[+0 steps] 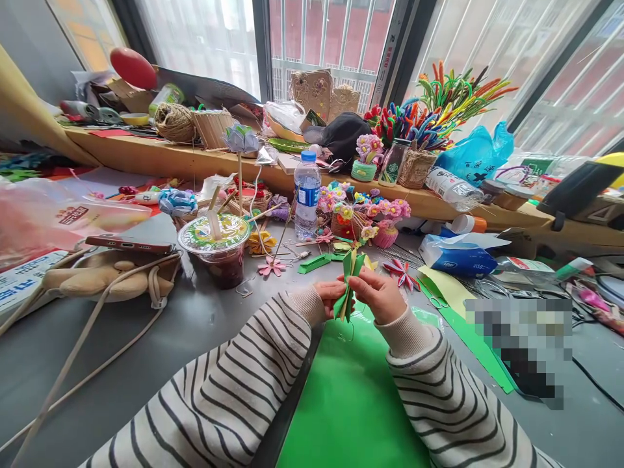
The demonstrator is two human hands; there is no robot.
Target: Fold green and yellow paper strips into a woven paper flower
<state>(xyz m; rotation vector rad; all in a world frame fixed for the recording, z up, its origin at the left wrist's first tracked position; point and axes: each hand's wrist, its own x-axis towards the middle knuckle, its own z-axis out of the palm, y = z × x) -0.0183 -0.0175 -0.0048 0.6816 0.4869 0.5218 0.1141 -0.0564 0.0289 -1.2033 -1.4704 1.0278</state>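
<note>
Between my two hands is a folded green and yellow paper piece (349, 286), pinched at its middle and held upright. My left hand (329, 299) grips it from the left, its fingers partly hidden behind the paper. From the right, my right hand (380, 292) closes thumb and fingers on the same piece. Below them a bright green sheet (355, 396) covers the desk in front of me. Just beyond my hands lie a folded green paper strip (314, 262) and a red, white and blue paper flower (402, 274).
A lidded drink cup (214, 244) and a water bottle (307, 195) stand ahead on the left. A bag with a phone (129, 244) on it lies farther left. Scissors (437, 300) and a blue tissue pack (458, 255) are to the right. Craft supplies crowd the wooden ledge (292, 181).
</note>
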